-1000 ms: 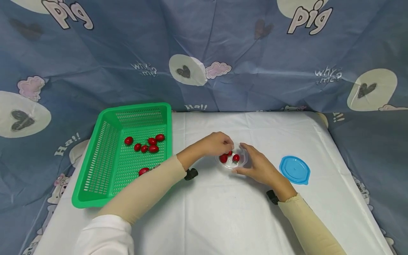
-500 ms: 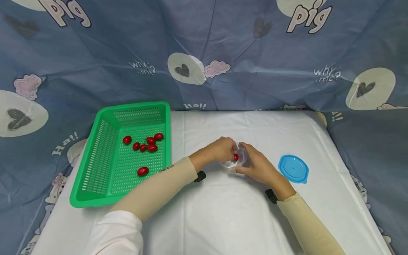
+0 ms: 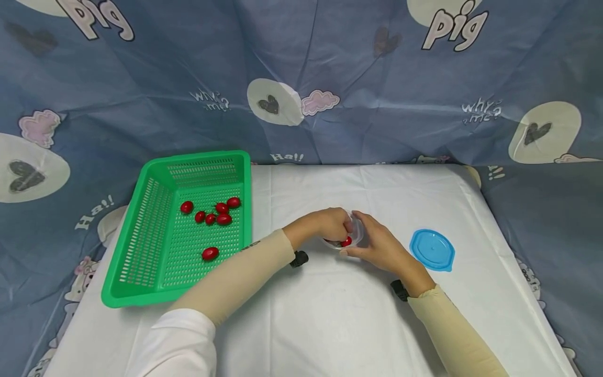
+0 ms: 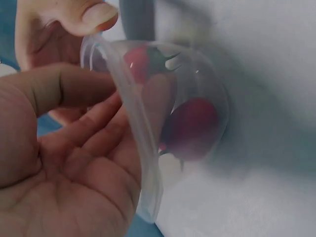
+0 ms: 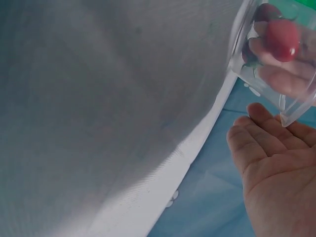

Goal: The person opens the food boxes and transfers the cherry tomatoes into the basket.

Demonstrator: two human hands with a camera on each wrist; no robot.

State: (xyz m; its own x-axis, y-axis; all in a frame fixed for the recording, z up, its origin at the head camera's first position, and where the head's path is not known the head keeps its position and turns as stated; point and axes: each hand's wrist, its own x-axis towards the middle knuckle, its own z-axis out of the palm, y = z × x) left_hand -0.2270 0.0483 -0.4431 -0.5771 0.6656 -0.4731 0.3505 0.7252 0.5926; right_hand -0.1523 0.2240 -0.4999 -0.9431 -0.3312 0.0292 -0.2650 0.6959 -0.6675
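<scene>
A small clear plastic container (image 3: 356, 236) stands on the white cloth, with several red cherry tomatoes (image 4: 191, 127) inside. My left hand (image 3: 333, 224) reaches over the rim into it. Through the clear wall in the right wrist view, the left fingers (image 5: 282, 79) lie against a tomato (image 5: 283, 39); I see no tomato pinched between them. My right hand (image 3: 379, 243) holds the container from the right, thumb and fingers spread around its side. In the left wrist view the right thumb (image 4: 98, 19) is at the rim.
A green plastic basket (image 3: 248, 209) stands at the left, with several more tomatoes (image 3: 210, 254) on its floor. A blue lid (image 3: 432, 250) lies flat to the right of the right hand. A patterned blue cloth (image 3: 301, 63) hangs behind the table.
My left hand has moved right and down into the container, covering most of the tomatoes there. The visible tomato shifted toward the near side. The right hand stays at the container.
</scene>
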